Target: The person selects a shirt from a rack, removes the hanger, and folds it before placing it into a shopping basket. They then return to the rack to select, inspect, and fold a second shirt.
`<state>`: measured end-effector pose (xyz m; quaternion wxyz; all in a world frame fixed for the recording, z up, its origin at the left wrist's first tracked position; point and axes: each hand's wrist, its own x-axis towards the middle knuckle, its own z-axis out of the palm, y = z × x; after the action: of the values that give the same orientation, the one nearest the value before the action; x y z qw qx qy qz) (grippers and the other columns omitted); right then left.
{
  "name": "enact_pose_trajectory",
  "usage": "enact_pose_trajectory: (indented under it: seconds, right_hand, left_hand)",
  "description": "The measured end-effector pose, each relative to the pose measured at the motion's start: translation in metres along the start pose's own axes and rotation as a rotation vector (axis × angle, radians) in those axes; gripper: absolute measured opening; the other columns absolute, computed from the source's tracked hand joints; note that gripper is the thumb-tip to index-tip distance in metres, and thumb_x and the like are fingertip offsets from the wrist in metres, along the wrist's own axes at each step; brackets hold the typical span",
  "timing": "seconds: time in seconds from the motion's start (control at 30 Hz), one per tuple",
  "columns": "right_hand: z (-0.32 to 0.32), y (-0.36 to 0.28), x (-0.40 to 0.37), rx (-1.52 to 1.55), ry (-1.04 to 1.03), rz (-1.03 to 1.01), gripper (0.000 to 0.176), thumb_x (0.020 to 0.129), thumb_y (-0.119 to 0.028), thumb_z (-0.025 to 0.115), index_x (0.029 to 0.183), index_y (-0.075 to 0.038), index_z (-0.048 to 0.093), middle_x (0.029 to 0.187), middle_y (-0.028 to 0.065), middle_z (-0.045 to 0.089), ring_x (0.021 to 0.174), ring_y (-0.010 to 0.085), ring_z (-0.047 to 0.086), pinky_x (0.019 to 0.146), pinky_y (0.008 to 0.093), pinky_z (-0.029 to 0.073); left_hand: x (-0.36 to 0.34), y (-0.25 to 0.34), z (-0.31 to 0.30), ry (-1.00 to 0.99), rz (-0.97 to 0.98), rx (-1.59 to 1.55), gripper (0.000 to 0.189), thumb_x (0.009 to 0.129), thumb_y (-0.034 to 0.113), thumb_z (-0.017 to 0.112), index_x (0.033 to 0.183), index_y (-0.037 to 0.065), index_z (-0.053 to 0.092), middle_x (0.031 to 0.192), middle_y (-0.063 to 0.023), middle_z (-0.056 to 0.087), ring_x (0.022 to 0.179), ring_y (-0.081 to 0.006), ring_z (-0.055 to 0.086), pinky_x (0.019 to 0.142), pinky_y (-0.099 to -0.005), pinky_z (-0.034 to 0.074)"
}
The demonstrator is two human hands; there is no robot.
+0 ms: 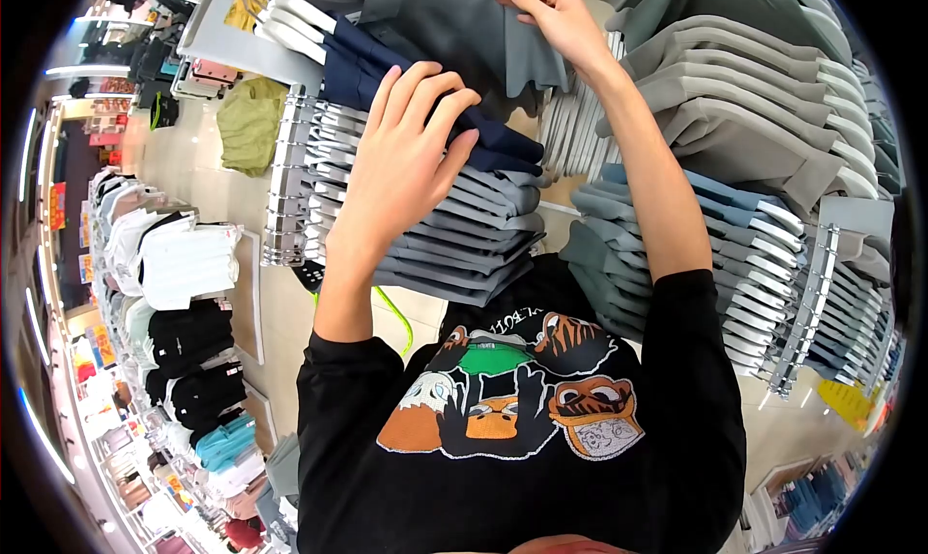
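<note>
My left hand (411,133) lies over the navy garments (353,68) on the rack, its fingers spread and nothing held in them. Below it hang several grey-blue garments (474,230) on white hangers. Further up and to the right, my right hand (551,17) is at the top edge of a dark grey garment (435,32). Its fingertips touch the cloth, but whether they pinch it cannot be made out.
Grey-beige garments (735,119) on white hangers hang at the right, with blue and green ones (696,235) below. A metal rack bar (290,182) stands left of the hangers. More clothes racks (188,264) line the far left.
</note>
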<state>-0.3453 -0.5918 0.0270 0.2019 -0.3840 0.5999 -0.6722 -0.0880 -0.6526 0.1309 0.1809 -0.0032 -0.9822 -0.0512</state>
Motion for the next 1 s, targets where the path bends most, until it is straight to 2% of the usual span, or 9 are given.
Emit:
enact_pose_trajectory:
  seconds: [0.23,0.57,0.63,0.67,0.73,0.77,0.9,0.97,1.0]
  right_hand:
    - [-0.008,-0.01,-0.005,-0.064,0.023,-0.072,0.032,0.101,-0.016,0.052,0.121,-0.001,0.071,0.119,0.0114,0.074,0.116,0.0198,0.068,0.104,0.0288,0.047]
    - [-0.012,-0.002,0.004,-0.081,0.0,-0.113,0.032,0.102,-0.016,0.051,0.121,-0.001,0.071,0.12,0.0106,0.074,0.118,0.0195,0.067,0.105,0.0294,0.047]
    - [-0.012,-0.017,-0.002,-0.022,0.016,-0.014,0.027,0.101,-0.016,0.056,0.11,0.002,0.073,0.102,0.0072,0.074,0.094,0.0137,0.064,0.088,0.0283,0.049]
    - [-0.012,-0.016,-0.003,-0.023,0.015,-0.017,0.027,0.101,-0.016,0.056,0.11,0.002,0.073,0.102,0.0072,0.074,0.094,0.0137,0.064,0.088,0.0283,0.049]
    - [-0.015,-0.014,-0.002,-0.018,-0.013,-0.034,0.032,0.102,-0.016,0.051,0.122,-0.002,0.072,0.122,0.0095,0.073,0.119,0.0189,0.066,0.106,0.0298,0.047]
    - [-0.015,-0.013,-0.002,-0.018,-0.015,-0.041,0.032,0.102,-0.016,0.051,0.122,-0.002,0.072,0.122,0.0095,0.073,0.119,0.0189,0.066,0.106,0.0298,0.047]
    - [-0.013,-0.012,-0.004,-0.031,-0.013,-0.043,0.032,0.102,-0.016,0.052,0.123,-0.004,0.072,0.121,0.0076,0.073,0.116,0.0175,0.067,0.1,0.0291,0.048]
    - [-0.012,-0.009,-0.005,-0.041,-0.006,-0.041,0.03,0.102,-0.019,0.055,0.123,-0.006,0.072,0.12,0.0066,0.074,0.113,0.0158,0.067,0.094,0.028,0.05]
    - [-0.011,0.006,0.001,-0.087,0.026,-0.096,0.029,0.102,-0.022,0.056,0.12,-0.007,0.073,0.109,0.0054,0.076,0.102,0.0153,0.07,0.088,0.0279,0.052]
  left_hand:
    - [0.004,0.005,-0.003,-0.045,-0.008,0.024,0.037,0.086,0.01,0.073,0.121,0.007,0.062,0.126,-0.0084,0.058,0.13,-0.0317,0.051,0.115,-0.0509,0.034]
    - [0.002,0.008,-0.002,-0.045,-0.012,0.038,0.04,0.084,0.008,0.074,0.122,0.007,0.062,0.127,-0.0084,0.058,0.131,-0.0331,0.049,0.114,-0.0504,0.037]
    - [0.001,0.008,-0.002,-0.045,-0.01,0.033,0.041,0.083,0.008,0.074,0.122,0.006,0.062,0.127,-0.0086,0.057,0.132,-0.0334,0.049,0.114,-0.0501,0.037]
    - [0.001,0.009,-0.001,-0.044,-0.01,0.026,0.041,0.083,0.008,0.074,0.122,0.006,0.062,0.128,-0.0089,0.057,0.132,-0.0337,0.049,0.114,-0.0499,0.037]
    - [0.0,0.009,-0.002,-0.051,-0.009,0.025,0.043,0.084,0.008,0.074,0.124,0.006,0.061,0.13,-0.0091,0.057,0.133,-0.0339,0.048,0.114,-0.0498,0.037]
    - [0.0,0.009,-0.004,-0.066,-0.009,0.022,0.045,0.084,0.009,0.074,0.127,0.006,0.06,0.133,-0.0094,0.056,0.135,-0.0342,0.047,0.115,-0.0497,0.037]
    - [-0.006,0.013,-0.006,-0.073,-0.007,0.024,0.056,0.086,0.009,0.073,0.139,0.008,0.055,0.149,-0.0099,0.05,0.144,-0.0332,0.041,0.117,-0.0497,0.035]
    - [-0.019,0.017,-0.004,-0.073,0.017,-0.089,0.055,0.086,0.008,0.073,0.138,0.008,0.056,0.148,-0.0103,0.052,0.141,-0.0319,0.045,0.116,-0.0492,0.036]
    - [-0.029,0.019,-0.004,-0.092,0.036,-0.149,0.055,0.086,0.008,0.072,0.139,0.008,0.056,0.147,-0.0103,0.054,0.14,-0.0314,0.047,0.116,-0.049,0.036]
